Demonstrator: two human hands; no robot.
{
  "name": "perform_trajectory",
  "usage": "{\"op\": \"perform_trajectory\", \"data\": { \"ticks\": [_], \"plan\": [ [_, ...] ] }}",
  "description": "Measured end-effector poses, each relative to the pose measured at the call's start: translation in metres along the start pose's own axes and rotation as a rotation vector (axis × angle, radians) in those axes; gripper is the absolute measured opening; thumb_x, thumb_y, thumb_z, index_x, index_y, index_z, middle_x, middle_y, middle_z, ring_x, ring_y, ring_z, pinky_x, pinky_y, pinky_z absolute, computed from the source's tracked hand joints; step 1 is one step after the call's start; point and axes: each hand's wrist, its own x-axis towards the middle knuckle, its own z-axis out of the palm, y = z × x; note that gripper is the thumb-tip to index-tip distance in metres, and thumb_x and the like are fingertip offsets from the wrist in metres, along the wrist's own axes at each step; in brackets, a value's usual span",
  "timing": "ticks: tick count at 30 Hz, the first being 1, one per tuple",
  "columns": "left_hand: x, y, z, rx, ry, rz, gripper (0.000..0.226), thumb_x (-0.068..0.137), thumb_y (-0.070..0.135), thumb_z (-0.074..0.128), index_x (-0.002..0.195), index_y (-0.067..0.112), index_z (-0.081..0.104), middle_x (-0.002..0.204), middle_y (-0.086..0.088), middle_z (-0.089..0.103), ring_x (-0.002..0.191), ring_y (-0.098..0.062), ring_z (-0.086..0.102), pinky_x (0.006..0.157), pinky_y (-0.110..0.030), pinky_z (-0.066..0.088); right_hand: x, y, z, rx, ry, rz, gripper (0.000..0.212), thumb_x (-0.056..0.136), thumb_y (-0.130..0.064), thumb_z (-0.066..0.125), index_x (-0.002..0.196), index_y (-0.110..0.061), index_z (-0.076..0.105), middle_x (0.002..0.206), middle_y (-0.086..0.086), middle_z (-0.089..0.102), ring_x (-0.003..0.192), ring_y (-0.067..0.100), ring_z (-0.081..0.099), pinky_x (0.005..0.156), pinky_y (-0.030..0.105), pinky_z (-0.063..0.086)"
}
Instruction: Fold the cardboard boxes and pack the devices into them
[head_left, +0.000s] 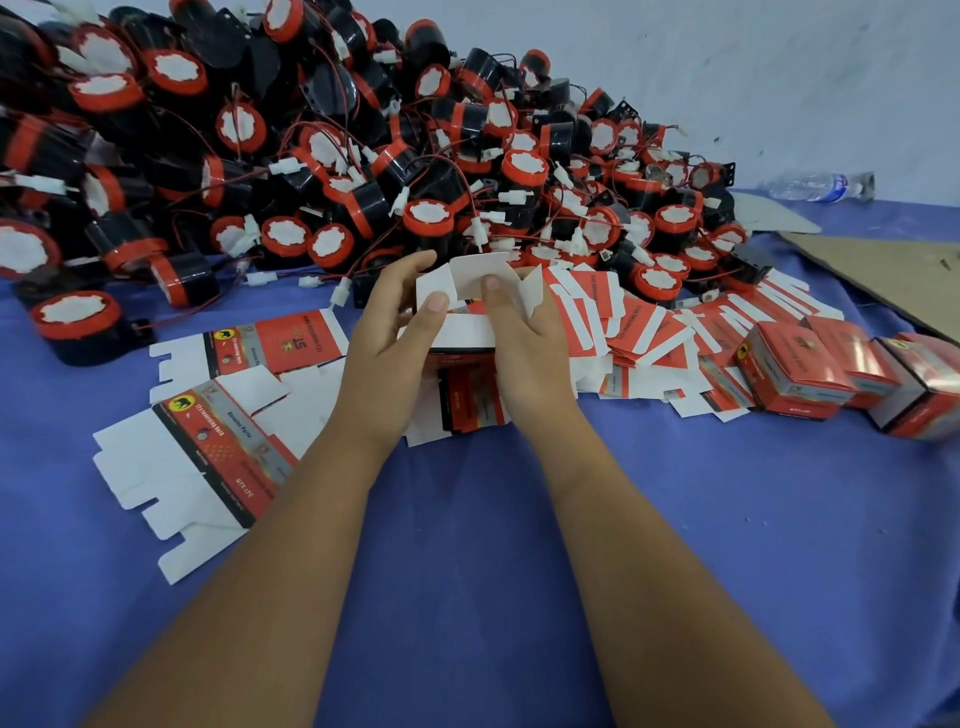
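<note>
Both hands hold one small cardboard box (462, 327) above the blue table, its white end flaps standing open at the top. My left hand (395, 332) grips its left side, thumb pressing a flap. My right hand (524, 343) grips its right side, thumb on the middle flap. A big heap of black and red round devices (322, 156) with red wires and white plugs lies behind the box. Flat unfolded boxes (208, 452) lie to the left, and a fanned stack of flat boxes (639, 322) to the right.
Several folded red boxes (795, 369) stand in a row at the right. One loose device (78, 322) sits at the left. Brown cardboard sheets (883, 270) and a plastic bottle (821, 184) lie at the back right by the white wall. The table (467, 545) is covered in blue cloth.
</note>
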Motion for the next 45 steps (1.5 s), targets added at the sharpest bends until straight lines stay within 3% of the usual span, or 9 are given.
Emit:
{"op": "perform_trajectory", "data": {
  "ticks": [4,8,13,18,23,28,35,40,45],
  "plan": [
    [0.000,0.002,0.001,0.013,0.016,-0.021,0.035,0.096,0.037,0.049,0.130,0.035,0.053,0.126,0.023,0.060,0.118,-0.005,0.058,0.106,-0.041,0.047,0.001,0.002,0.000,0.014,0.009,0.018,0.029,0.101,-0.038,0.050,0.122,-0.022,0.059,0.111,-0.004,0.067,0.105,0.013,0.063,0.088,0.030,0.053],
    [0.000,0.003,0.001,0.029,0.025,-0.019,0.036,0.096,0.035,0.050,0.132,0.032,0.053,0.131,0.015,0.059,0.122,-0.012,0.056,0.108,-0.049,0.043,0.001,0.003,0.000,0.013,0.015,0.032,0.030,0.100,-0.040,0.051,0.124,-0.024,0.057,0.112,-0.006,0.066,0.107,0.012,0.062,0.093,0.035,0.053],
    [-0.001,0.003,0.000,0.028,0.003,-0.008,0.036,0.096,0.035,0.051,0.132,0.034,0.053,0.127,0.019,0.060,0.114,-0.011,0.059,0.104,-0.043,0.048,0.000,0.002,0.000,0.016,0.019,0.027,0.024,0.100,-0.038,0.051,0.118,-0.025,0.060,0.108,-0.007,0.067,0.103,0.012,0.064,0.091,0.035,0.053],
    [-0.003,0.004,0.001,0.028,-0.017,0.032,0.037,0.093,0.025,0.054,0.126,0.042,0.050,0.112,0.038,0.059,0.104,0.007,0.060,0.082,-0.010,0.048,-0.004,0.001,0.000,0.039,0.035,0.013,0.010,0.099,-0.035,0.053,0.105,-0.031,0.061,0.103,-0.007,0.068,0.101,0.012,0.064,0.093,0.041,0.054],
    [0.001,0.003,0.004,-0.109,0.073,-0.040,0.029,0.100,0.017,0.047,0.120,0.037,0.052,0.103,0.031,0.062,0.095,0.011,0.060,0.076,-0.011,0.048,-0.003,-0.009,0.001,0.127,-0.178,0.020,0.032,0.088,-0.048,0.047,0.109,-0.030,0.064,0.125,0.003,0.064,0.120,0.020,0.058,0.107,0.048,0.044],
    [0.004,0.005,0.004,-0.198,0.149,-0.104,0.034,0.104,0.012,0.042,0.116,0.043,0.050,0.111,0.019,0.058,0.087,0.014,0.059,0.069,-0.008,0.047,0.003,-0.004,-0.002,0.193,-0.276,0.063,0.040,0.104,-0.042,0.037,0.137,-0.028,0.055,0.142,0.001,0.055,0.135,0.020,0.046,0.115,0.049,0.033],
    [0.007,0.006,0.005,-0.328,0.128,-0.109,0.037,0.098,0.003,0.046,0.105,0.036,0.061,0.111,0.012,0.068,0.096,-0.004,0.066,0.073,-0.019,0.053,0.001,-0.004,-0.004,0.129,-0.240,0.017,0.024,0.095,-0.017,0.060,0.117,-0.027,0.059,0.120,0.002,0.064,0.105,0.011,0.062,0.088,0.025,0.054],
    [0.006,0.007,0.008,-0.336,0.096,-0.115,0.044,0.094,-0.003,0.048,0.074,0.030,0.069,0.100,0.010,0.067,0.090,-0.008,0.066,0.072,-0.023,0.054,-0.001,-0.004,-0.001,0.049,-0.158,-0.048,0.016,0.094,-0.008,0.059,0.107,-0.018,0.060,0.111,0.005,0.062,0.101,0.015,0.057,0.084,0.030,0.051],
    [0.004,0.007,0.009,-0.428,0.019,-0.165,0.031,0.092,0.005,0.037,0.079,0.015,0.063,0.097,0.012,0.066,0.090,-0.008,0.066,0.069,-0.023,0.055,0.001,-0.005,-0.004,0.036,-0.257,0.025,0.028,0.083,-0.021,0.054,0.109,-0.032,0.055,0.126,0.006,0.056,0.117,0.022,0.053,0.093,0.037,0.047]
  ]
}}
